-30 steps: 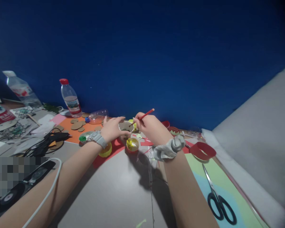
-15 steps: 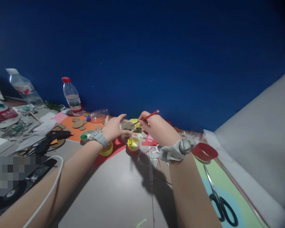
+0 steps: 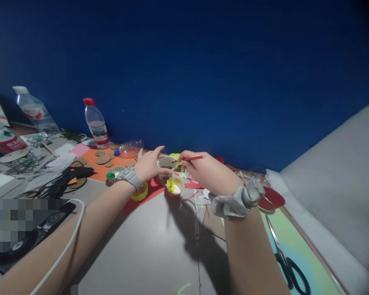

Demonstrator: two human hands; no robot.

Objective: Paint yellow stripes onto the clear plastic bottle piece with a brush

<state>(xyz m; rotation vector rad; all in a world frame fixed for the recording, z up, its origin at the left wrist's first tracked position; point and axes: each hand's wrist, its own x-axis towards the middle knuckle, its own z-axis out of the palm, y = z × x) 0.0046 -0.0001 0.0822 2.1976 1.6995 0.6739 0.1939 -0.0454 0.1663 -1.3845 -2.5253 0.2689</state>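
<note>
My left hand, with a grey watch on its wrist, is wrapped round the side of a small pale cup with dark contents. In my right hand is a thin red paintbrush, pinched between thumb and fingers and tilted down to the left. Its tip dips inside the cup's rim. Just in front of the cup stands a small container with yellow and white paint. Left of that, a yellow container sits partly under my left wrist, and a dish with green paint lies further left.
Cardboard discs and a tipped clear bottle lie on orange paper; an upright red-capped bottle stands behind. Black cables clutter the left. At right are scissors and a red ring. A blue wall rises behind.
My right hand has turned and shifted slightly, bringing the paintbrush to a flatter slant. The left hand keeps its grip on the cup. The whole view has shifted a little.
</note>
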